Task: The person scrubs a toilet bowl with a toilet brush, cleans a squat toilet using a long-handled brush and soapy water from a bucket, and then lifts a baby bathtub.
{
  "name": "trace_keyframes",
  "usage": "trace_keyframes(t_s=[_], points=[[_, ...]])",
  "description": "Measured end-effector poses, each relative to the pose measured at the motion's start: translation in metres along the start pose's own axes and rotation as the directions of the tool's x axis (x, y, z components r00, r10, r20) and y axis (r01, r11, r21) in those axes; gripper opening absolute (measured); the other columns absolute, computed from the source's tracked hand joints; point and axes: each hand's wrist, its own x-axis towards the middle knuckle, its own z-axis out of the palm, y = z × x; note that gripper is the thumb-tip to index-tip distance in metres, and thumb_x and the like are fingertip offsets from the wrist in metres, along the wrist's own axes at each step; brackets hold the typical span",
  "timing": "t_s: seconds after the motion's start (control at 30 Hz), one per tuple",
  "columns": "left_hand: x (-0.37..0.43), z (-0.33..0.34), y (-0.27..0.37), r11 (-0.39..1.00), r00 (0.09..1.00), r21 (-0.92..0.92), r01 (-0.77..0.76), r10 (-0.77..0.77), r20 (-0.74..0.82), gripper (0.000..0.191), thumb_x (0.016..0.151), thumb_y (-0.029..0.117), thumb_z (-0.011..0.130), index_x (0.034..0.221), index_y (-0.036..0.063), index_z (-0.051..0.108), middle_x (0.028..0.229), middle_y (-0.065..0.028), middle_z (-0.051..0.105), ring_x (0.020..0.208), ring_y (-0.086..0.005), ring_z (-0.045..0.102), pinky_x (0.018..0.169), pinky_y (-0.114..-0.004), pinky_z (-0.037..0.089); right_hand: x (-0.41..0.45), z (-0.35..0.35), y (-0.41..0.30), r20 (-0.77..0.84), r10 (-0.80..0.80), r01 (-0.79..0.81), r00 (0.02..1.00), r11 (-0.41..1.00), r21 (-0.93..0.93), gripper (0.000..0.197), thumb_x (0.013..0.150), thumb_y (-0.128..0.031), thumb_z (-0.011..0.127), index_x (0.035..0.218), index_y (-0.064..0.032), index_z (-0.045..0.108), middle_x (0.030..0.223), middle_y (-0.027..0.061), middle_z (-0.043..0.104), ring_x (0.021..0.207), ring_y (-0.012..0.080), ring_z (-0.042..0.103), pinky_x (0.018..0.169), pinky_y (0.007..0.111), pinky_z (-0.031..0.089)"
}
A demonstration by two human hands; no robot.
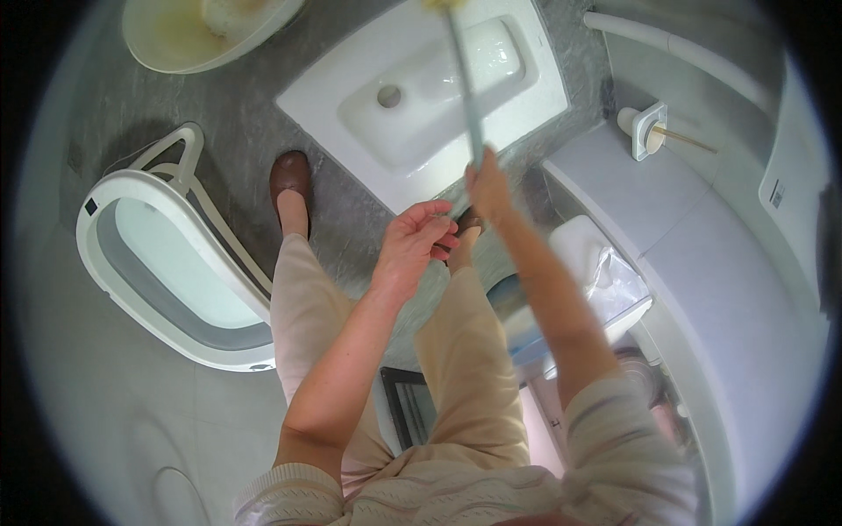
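Note:
My right hand (pixel 490 187) is closed around the pale grey-green handle (pixel 467 98) of a long stick tool. Its yellowish head (pixel 442 3) is cut off by the top edge, so I cannot tell its kind. The handle passes over a white ceramic squat toilet (pixel 368 141), whose round drain hole (pixel 389 96) shows. Close to the handle's lower end is my left hand (pixel 414 240), fingers curled; whether it grips the handle is unclear. Motion blurs the right hand and handle.
Top left stands a basin (pixel 148 49) of foamy, yellowish water. A folding white-and-grey tub (pixel 92 250) leans on the left. To the right are a bagged waste bin (pixel 608 283) and a ledge (pixel 684 197) with a cup holder (pixel 648 131). A brown shoe (pixel 290 176) rests on grey flooring.

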Motion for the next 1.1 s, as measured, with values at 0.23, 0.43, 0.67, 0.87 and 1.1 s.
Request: trace_keyframes(t_s=[0.23, 0.43, 0.67, 0.87, 1.1], points=[[0.0, -0.005, 0.003, 0.999, 1.0, -0.034, -0.02, 0.021, 0.012, 0.026, 0.084, 0.016, 0.052, 0.107, 0.003, 0.052, 0.085, -0.0054, 0.06, 0.071, -0.0123, 0.059, 0.058, -0.023, 0.045, -0.066, 0.022, -0.012, 0.289, 0.053, -0.05, 0.956, 0.999, -0.017, 0.048, 0.082, -0.026, 0.045, 0.123, -0.0067, 0.029, 0.08, 0.0204, 0.06, 0.076, 0.0376, 0.058, 0.069, 0.046, 0.042], [0.002, -0.003, 0.006, 0.998, 0.999, -0.052, -0.02, 0.021, 0.023, 0.027, 0.084, 0.016, 0.053, 0.107, 0.0024, 0.051, 0.084, -0.0053, 0.06, 0.071, -0.0122, 0.059, 0.058, -0.023, 0.045, -0.017, -0.021, 0.011, 0.017, 0.084, -0.08, 0.996, 0.983, -0.167, 0.036, 0.082, -0.023, 0.047, 0.112, -0.0051, 0.035, 0.072, 0.0187, 0.059, 0.069, 0.0393, 0.057, 0.062, 0.047, 0.043], [0.0, -0.011, 0.006, 0.998, 1.0, -0.055, -0.024, 0.025, 0.013, 0.028, 0.084, 0.016, 0.053, 0.107, 0.0022, 0.051, 0.084, -0.0052, 0.06, 0.071, -0.0123, 0.058, 0.058, -0.024, 0.046, -0.042, -0.005, -0.025, 0.16, 0.077, -0.064, 0.984, 0.994, -0.086, 0.032, 0.082, -0.021, 0.046, 0.107, -0.0041, 0.035, 0.069, 0.02, 0.058, 0.07, 0.0391, 0.057, 0.061, 0.047, 0.042], [0.0, -0.008, 0.006, 0.997, 0.998, -0.062, -0.047, 0.05, 0.044, 0.028, 0.084, 0.016, 0.053, 0.108, 0.0022, 0.051, 0.084, -0.0054, 0.06, 0.072, -0.0123, 0.058, 0.059, -0.024, 0.046, -0.043, 0.016, 0.0, 0.352, -0.057, 0.132, 0.934, 0.972, -0.195, 0.035, 0.082, -0.027, 0.046, 0.108, -0.0055, 0.036, 0.074, 0.0205, 0.059, 0.072, 0.0386, 0.057, 0.061, 0.046, 0.043], [-0.001, -0.004, 0.005, 0.999, 0.999, -0.046, -0.028, 0.03, 0.042, 0.027, 0.083, 0.014, 0.053, 0.107, 0.0022, 0.052, 0.084, -0.0058, 0.06, 0.071, -0.0126, 0.058, 0.059, -0.024, 0.045, 0.046, -0.059, 0.048, -0.069, 0.193, -0.202, 0.979, 0.964, -0.171, 0.03, 0.081, -0.023, 0.048, 0.099, -0.0012, 0.039, 0.08, 0.0266, 0.056, 0.076, 0.0427, 0.055, 0.066, 0.048, 0.044]])
